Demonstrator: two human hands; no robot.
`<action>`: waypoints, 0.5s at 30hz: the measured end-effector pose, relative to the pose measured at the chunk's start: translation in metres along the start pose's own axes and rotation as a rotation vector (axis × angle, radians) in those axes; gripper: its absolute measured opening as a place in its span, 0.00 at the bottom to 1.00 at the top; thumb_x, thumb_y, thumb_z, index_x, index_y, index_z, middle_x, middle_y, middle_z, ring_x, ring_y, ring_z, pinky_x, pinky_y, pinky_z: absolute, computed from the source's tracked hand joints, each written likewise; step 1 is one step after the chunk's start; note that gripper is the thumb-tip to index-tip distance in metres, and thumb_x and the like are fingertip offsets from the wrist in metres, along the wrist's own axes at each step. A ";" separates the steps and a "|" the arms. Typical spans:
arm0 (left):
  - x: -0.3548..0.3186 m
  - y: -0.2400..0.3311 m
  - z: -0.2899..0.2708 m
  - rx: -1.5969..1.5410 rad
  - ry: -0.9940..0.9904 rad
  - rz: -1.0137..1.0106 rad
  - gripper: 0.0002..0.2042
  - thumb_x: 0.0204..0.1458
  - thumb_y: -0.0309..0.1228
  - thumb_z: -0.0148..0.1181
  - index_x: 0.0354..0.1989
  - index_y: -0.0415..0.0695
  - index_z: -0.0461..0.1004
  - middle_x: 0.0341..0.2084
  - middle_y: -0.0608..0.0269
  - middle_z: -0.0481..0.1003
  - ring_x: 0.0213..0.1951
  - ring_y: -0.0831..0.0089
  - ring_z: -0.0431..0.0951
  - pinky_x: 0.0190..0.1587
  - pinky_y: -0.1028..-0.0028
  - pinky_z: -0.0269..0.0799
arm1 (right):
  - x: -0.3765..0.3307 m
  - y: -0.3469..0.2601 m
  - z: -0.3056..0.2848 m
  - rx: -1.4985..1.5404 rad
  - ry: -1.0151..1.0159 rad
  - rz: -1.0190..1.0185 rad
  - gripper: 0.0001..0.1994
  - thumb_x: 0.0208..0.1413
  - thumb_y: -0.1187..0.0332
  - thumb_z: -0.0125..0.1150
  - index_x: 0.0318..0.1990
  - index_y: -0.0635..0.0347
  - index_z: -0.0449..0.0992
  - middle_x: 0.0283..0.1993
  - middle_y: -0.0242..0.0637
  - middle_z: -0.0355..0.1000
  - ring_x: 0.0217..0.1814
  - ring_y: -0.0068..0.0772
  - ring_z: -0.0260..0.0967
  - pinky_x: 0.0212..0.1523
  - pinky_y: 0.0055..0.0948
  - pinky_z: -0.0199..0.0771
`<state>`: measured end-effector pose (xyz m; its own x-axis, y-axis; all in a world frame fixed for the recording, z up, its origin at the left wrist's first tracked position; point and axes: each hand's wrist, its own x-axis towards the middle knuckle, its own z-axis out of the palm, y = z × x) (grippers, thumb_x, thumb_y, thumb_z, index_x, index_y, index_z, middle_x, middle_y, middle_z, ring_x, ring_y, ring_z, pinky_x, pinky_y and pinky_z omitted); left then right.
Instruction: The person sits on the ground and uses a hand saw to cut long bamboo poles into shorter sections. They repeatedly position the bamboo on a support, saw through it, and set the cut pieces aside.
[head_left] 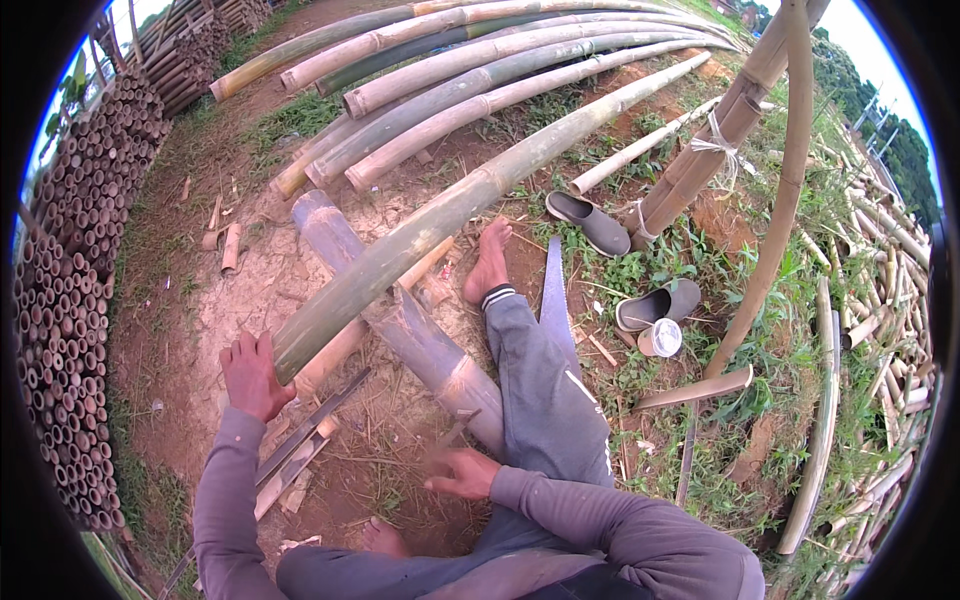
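Note:
A long green bamboo pole (pixel 440 215) slants from the far right down to the near left. My left hand (pixel 255 375) is closed around its near end. The pole rests across a thick, weathered bamboo log (pixel 425 350) lying on the ground. My right hand (pixel 463 472) is in front of my lap with its fingers curled. A blurred brownish thing shows at its fingertips, too smeared to name. Beside my outstretched leg lies a hand saw (pixel 556 290), its toothed blade visible and its handle end hidden by the leg.
Several bamboo poles (pixel 420 90) lie at the far side. Stacked cut bamboo (pixel 75 290) stands at left. Grey clogs (pixel 590 222) and a white-topped cup (pixel 660 338) are right of the saw. Tied upright bamboo posts (pixel 715 135) rise beyond. Split strips (pixel 300 455) lie near my left arm.

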<state>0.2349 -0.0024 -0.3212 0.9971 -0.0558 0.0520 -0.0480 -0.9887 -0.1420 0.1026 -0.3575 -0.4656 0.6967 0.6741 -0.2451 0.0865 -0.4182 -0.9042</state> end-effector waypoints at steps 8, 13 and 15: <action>-0.326 -0.264 0.008 0.458 0.222 -0.471 0.44 0.35 0.32 0.80 0.66 0.46 0.65 0.56 0.53 0.69 0.62 0.53 0.69 0.71 0.50 0.57 | 0.130 -0.067 -0.200 1.335 0.933 -0.068 0.50 0.61 0.34 0.66 0.76 0.65 0.56 0.72 0.53 0.61 0.71 0.56 0.65 0.69 0.52 0.69; -0.443 -0.254 0.050 0.278 0.406 -1.241 0.40 0.51 0.33 0.76 0.72 0.43 0.63 0.64 0.52 0.69 0.65 0.55 0.70 0.69 0.53 0.64 | 0.204 -0.126 -0.069 1.557 0.534 -0.137 0.35 0.60 0.51 0.74 0.68 0.53 0.64 0.65 0.41 0.69 0.74 0.44 0.61 0.75 0.57 0.61; -0.432 -0.201 0.081 -0.678 0.556 -1.193 0.36 0.58 0.37 0.73 0.72 0.40 0.62 0.65 0.50 0.69 0.65 0.60 0.70 0.69 0.58 0.65 | 0.217 -0.154 0.014 1.629 0.322 0.004 0.34 0.60 0.54 0.74 0.69 0.52 0.64 0.67 0.39 0.68 0.73 0.44 0.61 0.77 0.60 0.55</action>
<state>-0.1814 0.2319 -0.3950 0.3240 0.9271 0.1884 0.5903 -0.3538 0.7255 0.2306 -0.1382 -0.3841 0.8219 0.4430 -0.3582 -0.5578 0.7534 -0.3482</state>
